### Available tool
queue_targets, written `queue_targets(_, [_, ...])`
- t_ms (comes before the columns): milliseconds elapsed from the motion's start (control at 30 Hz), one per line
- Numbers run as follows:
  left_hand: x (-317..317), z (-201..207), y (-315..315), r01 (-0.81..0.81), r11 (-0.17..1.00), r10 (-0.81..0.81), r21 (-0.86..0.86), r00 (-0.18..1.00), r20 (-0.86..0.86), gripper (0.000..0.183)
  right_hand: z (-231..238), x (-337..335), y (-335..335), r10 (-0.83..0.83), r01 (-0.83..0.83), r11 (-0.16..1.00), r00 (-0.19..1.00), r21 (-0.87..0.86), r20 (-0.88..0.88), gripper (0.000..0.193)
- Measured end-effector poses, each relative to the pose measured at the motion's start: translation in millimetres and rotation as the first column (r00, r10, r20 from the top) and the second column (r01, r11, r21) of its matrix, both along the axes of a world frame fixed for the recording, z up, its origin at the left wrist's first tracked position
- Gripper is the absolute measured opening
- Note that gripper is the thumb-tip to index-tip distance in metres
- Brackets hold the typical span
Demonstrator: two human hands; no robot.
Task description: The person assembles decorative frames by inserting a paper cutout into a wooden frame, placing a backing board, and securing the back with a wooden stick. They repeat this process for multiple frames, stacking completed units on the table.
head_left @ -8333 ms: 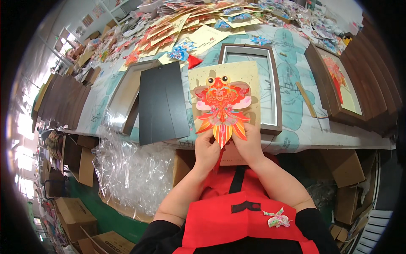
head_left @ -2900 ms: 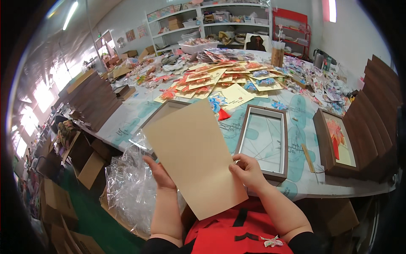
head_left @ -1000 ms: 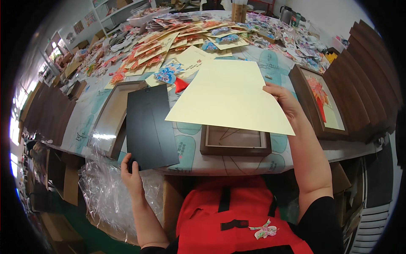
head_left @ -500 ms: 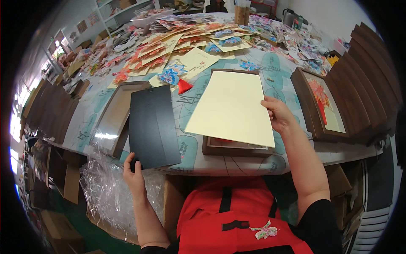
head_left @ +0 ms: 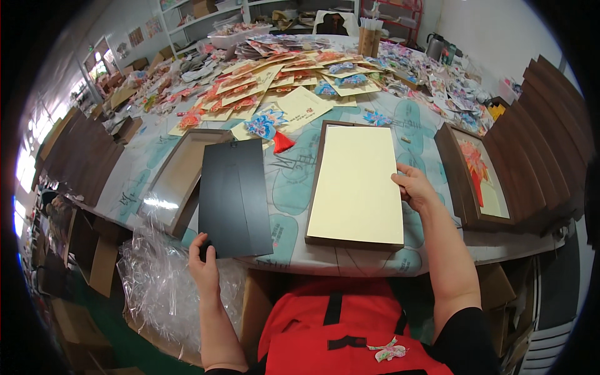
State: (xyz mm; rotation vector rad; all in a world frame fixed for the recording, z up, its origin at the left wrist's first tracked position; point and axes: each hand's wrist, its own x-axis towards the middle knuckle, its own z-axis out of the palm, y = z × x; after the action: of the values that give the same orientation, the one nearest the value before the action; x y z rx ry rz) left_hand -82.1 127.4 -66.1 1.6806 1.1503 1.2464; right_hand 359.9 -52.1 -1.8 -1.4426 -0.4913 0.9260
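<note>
My left hand (head_left: pixel 205 259) grips the lower left corner of a black frame backing board (head_left: pixel 234 197), held partly over an empty-looking brown frame with a clear pane (head_left: pixel 178 181). A plain cream card (head_left: pixel 357 184) lies over a brown box frame (head_left: pixel 317 169) in front of me, nearly in line with its sides and covering its inside. My right hand (head_left: pixel 415 187) is closed on the card's right edge, thumb and fingers together. Just beyond the backing board lies a blue flower ornament (head_left: pixel 265 124) with a red tassel (head_left: pixel 283 144).
Cream cards with coloured ornaments (head_left: pixel 250 90) are heaped at the far side. Brown frames stand stacked at the left (head_left: pixel 81 156) and right (head_left: pixel 531 137); a finished-looking frame (head_left: pixel 475 169) leans there. Clear plastic wrap (head_left: pixel 175 294) fills a carton below the table edge.
The cream card has come down from a tilt and now lies squarely over the frame. The backing board stays in my left hand; the whole view has shifted slightly.
</note>
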Motion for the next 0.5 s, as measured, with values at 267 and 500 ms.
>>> queue_targets(267, [2.5, 4.9, -4.1, -0.008, 1.0, 0.008, 0.009, 1.0, -0.01, 0.03, -3.3, 10.8, 5.4, 0.005, -0.004, 0.999, 0.999, -0.04, 0.034, 0.041])
queue_targets(500, [1.5, 2.6, -3.3, -0.001, 0.999, 0.001, 0.035, 1.0, -0.018, 0.03, -4.2, 14.8, 7.8, -0.001, 0.002, 0.998, 1.0, -0.06, 0.02, 0.042])
